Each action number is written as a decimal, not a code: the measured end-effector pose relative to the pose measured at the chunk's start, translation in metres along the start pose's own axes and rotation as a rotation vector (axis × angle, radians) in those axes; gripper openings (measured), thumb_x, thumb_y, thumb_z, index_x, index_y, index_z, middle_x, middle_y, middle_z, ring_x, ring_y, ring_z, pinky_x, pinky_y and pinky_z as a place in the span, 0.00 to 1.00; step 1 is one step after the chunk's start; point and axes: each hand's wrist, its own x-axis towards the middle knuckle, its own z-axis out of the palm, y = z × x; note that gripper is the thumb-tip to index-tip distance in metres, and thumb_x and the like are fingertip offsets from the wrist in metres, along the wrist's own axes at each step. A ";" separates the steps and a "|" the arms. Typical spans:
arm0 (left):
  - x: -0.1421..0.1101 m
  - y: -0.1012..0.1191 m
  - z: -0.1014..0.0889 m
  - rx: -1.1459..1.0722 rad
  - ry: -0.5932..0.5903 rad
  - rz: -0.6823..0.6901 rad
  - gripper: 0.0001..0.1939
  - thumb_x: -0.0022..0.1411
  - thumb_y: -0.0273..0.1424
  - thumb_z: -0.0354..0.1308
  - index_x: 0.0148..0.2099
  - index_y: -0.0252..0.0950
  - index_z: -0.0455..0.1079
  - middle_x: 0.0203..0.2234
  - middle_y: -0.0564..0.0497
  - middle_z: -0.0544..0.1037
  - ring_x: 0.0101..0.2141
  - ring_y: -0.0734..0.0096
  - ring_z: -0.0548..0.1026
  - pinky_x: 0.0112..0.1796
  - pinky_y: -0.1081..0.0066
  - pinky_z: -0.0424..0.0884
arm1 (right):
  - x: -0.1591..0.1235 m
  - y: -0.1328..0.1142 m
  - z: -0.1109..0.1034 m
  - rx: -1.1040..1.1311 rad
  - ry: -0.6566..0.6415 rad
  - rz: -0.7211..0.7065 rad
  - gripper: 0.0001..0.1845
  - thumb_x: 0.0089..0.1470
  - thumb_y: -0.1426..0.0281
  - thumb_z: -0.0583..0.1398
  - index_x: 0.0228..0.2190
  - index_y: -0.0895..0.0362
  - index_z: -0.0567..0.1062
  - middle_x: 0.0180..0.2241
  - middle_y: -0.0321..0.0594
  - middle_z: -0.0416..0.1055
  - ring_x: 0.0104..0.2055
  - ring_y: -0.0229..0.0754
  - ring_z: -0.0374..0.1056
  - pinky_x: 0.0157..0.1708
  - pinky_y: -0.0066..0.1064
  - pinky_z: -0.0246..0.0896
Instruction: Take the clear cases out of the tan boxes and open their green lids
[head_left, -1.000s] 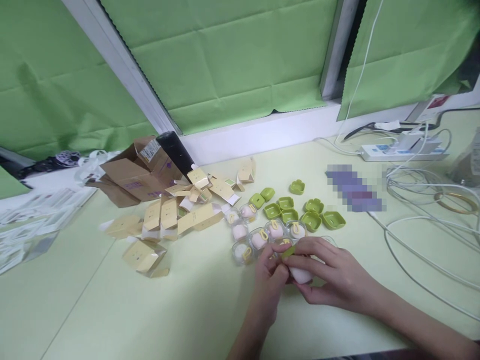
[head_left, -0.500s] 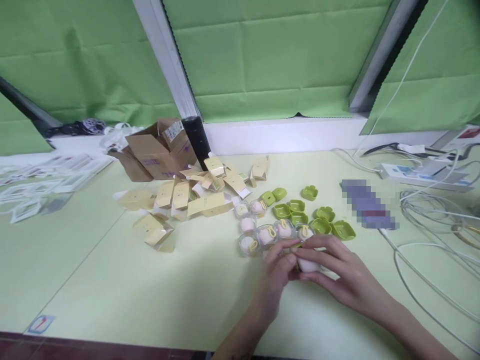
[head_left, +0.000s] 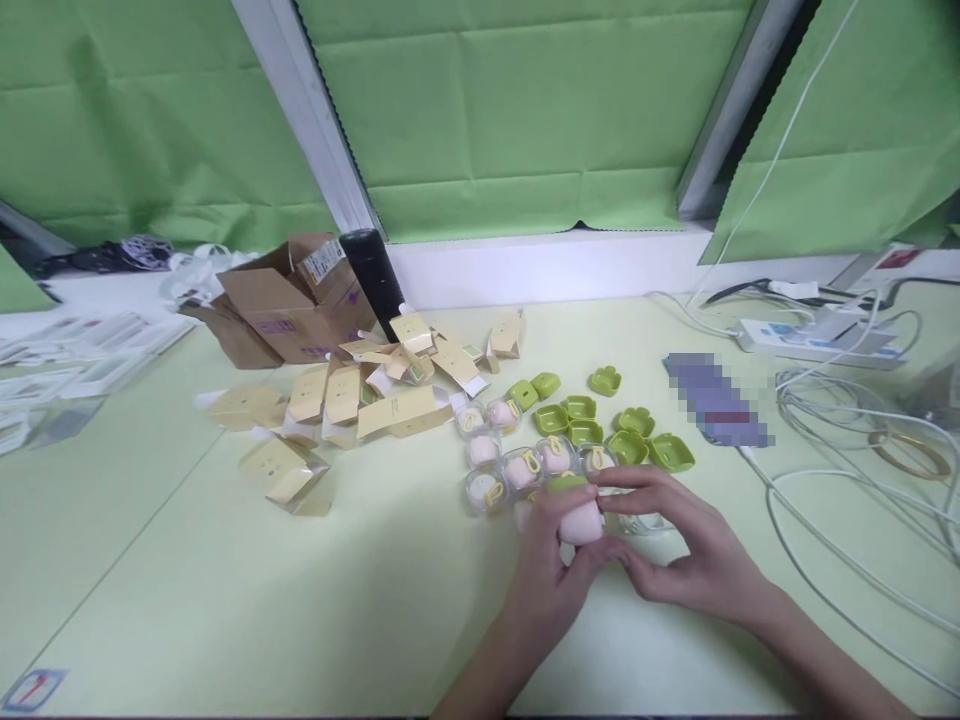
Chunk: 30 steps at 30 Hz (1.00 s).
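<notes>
My left hand [head_left: 547,555] is wrapped round a small rounded pale pink item with a green cap [head_left: 580,522], tilted in its grip. From the other side my right hand [head_left: 686,530] pinches the same item, forefinger by the cap and thumb low near the left thumb. Beyond the hands sit several clear cases [head_left: 523,470] with pale pink bodies and yellow loops inside. Partly behind the right fingers lies another clear case [head_left: 643,522]. Several loose green caps [head_left: 671,453], some hollow side up, are spread just behind.
Opened yellow cartons [head_left: 405,412] lie heaped left of the cases. A brown cardboard box [head_left: 289,310] and a black cylinder [head_left: 373,280] stand at the back. To the right are a blurred-out phone [head_left: 712,400], loose white cables [head_left: 825,470] and a power strip [head_left: 817,343].
The pink item has come left and turned more upright, so its green cap shows on top. A clear case is now visible behind my right hand. The view has shifted slightly.
</notes>
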 end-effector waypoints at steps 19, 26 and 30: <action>-0.001 0.013 0.010 -0.053 -0.102 -0.149 0.08 0.56 0.30 0.60 0.40 0.41 0.70 0.31 0.50 0.72 0.28 0.70 0.67 0.29 0.72 0.63 | -0.010 0.016 0.005 -0.302 0.009 -0.307 0.14 0.45 0.76 0.58 0.37 0.53 0.67 0.39 0.45 0.73 0.40 0.46 0.72 0.33 0.33 0.71; 0.000 0.016 0.005 -0.171 -0.130 -0.188 0.25 0.54 0.30 0.63 0.54 0.44 0.61 0.45 0.46 0.70 0.36 0.66 0.73 0.36 0.70 0.69 | 0.002 0.005 0.001 0.027 -0.009 -0.094 0.29 0.47 0.74 0.60 0.51 0.53 0.61 0.47 0.48 0.69 0.52 0.47 0.66 0.48 0.41 0.66; 0.000 0.016 0.005 -0.281 -0.263 -0.243 0.41 0.54 0.34 0.64 0.63 0.45 0.44 0.49 0.42 0.70 0.40 0.63 0.74 0.42 0.66 0.69 | 0.006 0.007 -0.006 0.095 -0.148 -0.083 0.29 0.49 0.71 0.63 0.53 0.52 0.62 0.48 0.45 0.70 0.55 0.48 0.62 0.53 0.41 0.61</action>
